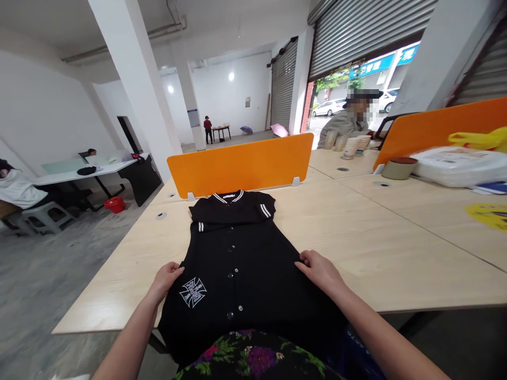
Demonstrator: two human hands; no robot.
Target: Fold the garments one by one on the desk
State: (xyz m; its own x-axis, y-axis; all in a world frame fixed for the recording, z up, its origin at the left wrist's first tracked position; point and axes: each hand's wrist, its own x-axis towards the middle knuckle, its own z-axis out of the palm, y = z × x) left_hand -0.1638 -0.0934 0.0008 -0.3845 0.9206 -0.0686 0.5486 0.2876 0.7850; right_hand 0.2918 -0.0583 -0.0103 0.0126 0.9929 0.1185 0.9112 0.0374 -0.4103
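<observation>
A black button-front jacket [253, 258] lies front side up on the pale wooden table [340, 232], its collar pointing away from me. Both sleeves are folded across the chest, showing white-striped cuffs. A white cross-shaped emblem [193, 292] is at the lower left. My left hand [167, 278] pinches the jacket's left edge between thumb and fingers. On the opposite edge, my right hand [319, 269] pinches the fabric too. The jacket's lower part hangs over the table's near edge, against my flowered clothing [257, 356].
An orange divider [241, 164] stands just behind the collar. To the right are paper cups [350, 148], a round container [399, 168] and a white plastic-wrapped package [463, 164]. A person [348, 121] sits across the table. A red bucket [114, 204] stands on the floor at left.
</observation>
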